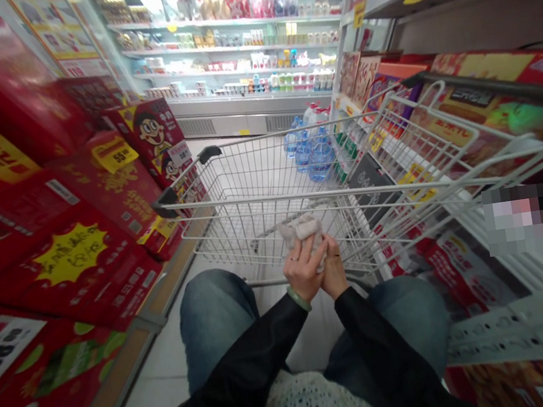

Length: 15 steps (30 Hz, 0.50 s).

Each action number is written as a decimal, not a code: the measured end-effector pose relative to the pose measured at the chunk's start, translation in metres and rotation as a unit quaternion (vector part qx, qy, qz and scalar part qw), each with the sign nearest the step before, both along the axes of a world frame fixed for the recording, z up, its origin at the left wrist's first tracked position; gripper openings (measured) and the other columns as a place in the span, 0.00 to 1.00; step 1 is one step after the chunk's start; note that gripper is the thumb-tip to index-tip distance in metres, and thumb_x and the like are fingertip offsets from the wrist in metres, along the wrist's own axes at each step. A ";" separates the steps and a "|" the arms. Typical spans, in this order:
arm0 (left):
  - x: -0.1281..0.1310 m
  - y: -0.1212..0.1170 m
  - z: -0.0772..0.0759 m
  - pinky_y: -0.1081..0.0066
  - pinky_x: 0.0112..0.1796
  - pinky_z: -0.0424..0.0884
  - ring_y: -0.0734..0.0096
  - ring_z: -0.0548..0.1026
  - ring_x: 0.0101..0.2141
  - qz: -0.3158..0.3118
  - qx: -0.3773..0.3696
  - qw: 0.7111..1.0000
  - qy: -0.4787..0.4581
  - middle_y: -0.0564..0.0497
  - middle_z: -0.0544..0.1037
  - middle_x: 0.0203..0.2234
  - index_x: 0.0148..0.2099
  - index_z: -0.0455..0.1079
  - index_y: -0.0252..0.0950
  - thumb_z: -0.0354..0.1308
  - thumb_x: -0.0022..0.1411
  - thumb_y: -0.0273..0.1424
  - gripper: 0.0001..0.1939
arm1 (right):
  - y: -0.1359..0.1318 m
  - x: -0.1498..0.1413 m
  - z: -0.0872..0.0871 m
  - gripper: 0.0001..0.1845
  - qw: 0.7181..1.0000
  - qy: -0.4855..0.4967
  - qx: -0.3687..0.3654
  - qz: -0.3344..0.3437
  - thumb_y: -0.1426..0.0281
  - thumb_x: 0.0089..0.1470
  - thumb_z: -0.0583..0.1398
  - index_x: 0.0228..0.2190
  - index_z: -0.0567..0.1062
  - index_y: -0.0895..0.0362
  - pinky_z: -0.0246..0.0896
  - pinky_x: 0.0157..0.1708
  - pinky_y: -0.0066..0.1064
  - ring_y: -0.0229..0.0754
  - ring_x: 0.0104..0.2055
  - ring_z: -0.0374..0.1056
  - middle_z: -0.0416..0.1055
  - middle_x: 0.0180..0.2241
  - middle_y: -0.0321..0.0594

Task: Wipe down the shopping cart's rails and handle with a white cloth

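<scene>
My left hand point(303, 273), with a pale green bangle at the wrist, is closed on a crumpled whitish cloth point(302, 227). Against it, my right hand point(332, 272) has its fingers bent around the cloth's near side; part of the cloth is hidden behind the fingers. Both hands are pressed together between my knees, close to the near side of a wire shopping cart point(251, 201). Whether they touch the cart's wires I cannot tell.
Stacked red gift boxes point(112, 185) with price tags line the left side. A shelf point(453, 201) of packaged goods runs along the right. Large water bottles point(319, 156) stand beyond the cart, before a lit refrigerated display point(237, 104).
</scene>
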State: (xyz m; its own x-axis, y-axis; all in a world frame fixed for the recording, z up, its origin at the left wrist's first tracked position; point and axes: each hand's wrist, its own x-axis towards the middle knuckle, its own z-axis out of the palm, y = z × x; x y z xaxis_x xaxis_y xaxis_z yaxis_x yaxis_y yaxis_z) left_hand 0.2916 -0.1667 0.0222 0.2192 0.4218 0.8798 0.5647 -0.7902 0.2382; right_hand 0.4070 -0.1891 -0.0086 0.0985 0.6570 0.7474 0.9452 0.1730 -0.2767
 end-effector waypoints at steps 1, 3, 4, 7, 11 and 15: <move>-0.004 0.003 0.001 0.49 0.58 0.78 0.41 0.66 0.71 -0.015 0.014 0.999 0.029 0.42 0.72 0.67 0.70 0.71 0.45 0.63 0.69 0.32 0.29 | -0.001 0.000 0.000 0.34 1.000 -0.005 -0.008 -0.007 0.79 0.61 0.53 0.68 0.65 0.62 0.69 0.64 0.51 0.53 0.66 0.63 0.68 0.60 0.58; -0.017 0.013 0.005 0.53 0.56 0.78 0.45 0.69 0.69 -0.030 0.060 0.995 0.073 0.43 0.76 0.64 0.70 0.71 0.45 0.61 0.70 0.30 0.28 | -0.004 0.000 0.004 0.32 0.999 -0.033 -0.016 -0.015 0.80 0.60 0.54 0.65 0.70 0.63 0.67 0.65 0.51 0.55 0.66 0.62 0.69 0.61 0.59; -0.027 0.020 0.008 0.55 0.56 0.78 0.47 0.71 0.68 -0.033 0.094 0.991 0.091 0.44 0.78 0.62 0.70 0.72 0.45 0.60 0.70 0.28 0.27 | -0.005 0.000 0.007 0.30 0.998 -0.052 -0.015 -0.015 0.80 0.60 0.54 0.63 0.72 0.63 0.66 0.66 0.51 0.55 0.66 0.61 0.69 0.62 0.58; -0.068 0.046 0.019 0.60 0.55 0.78 0.54 0.75 0.64 -0.059 0.189 0.969 0.150 0.48 0.81 0.59 0.67 0.73 0.45 0.58 0.71 0.23 0.26 | -0.009 0.004 0.017 0.30 0.995 -0.101 -0.015 -0.001 0.79 0.61 0.56 0.64 0.74 0.60 0.63 0.67 0.49 0.55 0.66 0.59 0.69 0.64 0.55; -0.143 0.085 0.039 0.62 0.56 0.78 0.59 0.78 0.62 -0.089 0.173 0.955 0.224 0.49 0.83 0.56 0.60 0.78 0.46 0.57 0.72 0.25 0.19 | -0.010 0.013 0.022 0.35 0.992 -0.124 -0.021 0.020 0.79 0.61 0.56 0.68 0.70 0.57 0.64 0.66 0.44 0.52 0.63 0.59 0.74 0.61 0.48; -0.226 0.118 0.056 0.59 0.55 0.79 0.57 0.79 0.61 -0.059 0.057 0.968 0.239 0.49 0.84 0.55 0.55 0.81 0.48 0.58 0.69 0.27 0.17 | -0.010 0.009 0.021 0.35 0.994 -0.110 -0.022 0.001 0.79 0.61 0.57 0.68 0.70 0.56 0.63 0.66 0.45 0.53 0.63 0.59 0.74 0.60 0.47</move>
State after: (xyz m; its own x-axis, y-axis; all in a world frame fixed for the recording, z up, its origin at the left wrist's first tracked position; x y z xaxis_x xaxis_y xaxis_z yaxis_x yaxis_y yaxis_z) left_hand 0.0660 -0.0486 0.0781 0.6532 0.2756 0.7052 0.4931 -0.8616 -0.1201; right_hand 0.4165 -0.1996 0.0129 -0.0656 0.6892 0.7216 0.9835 0.1669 -0.0700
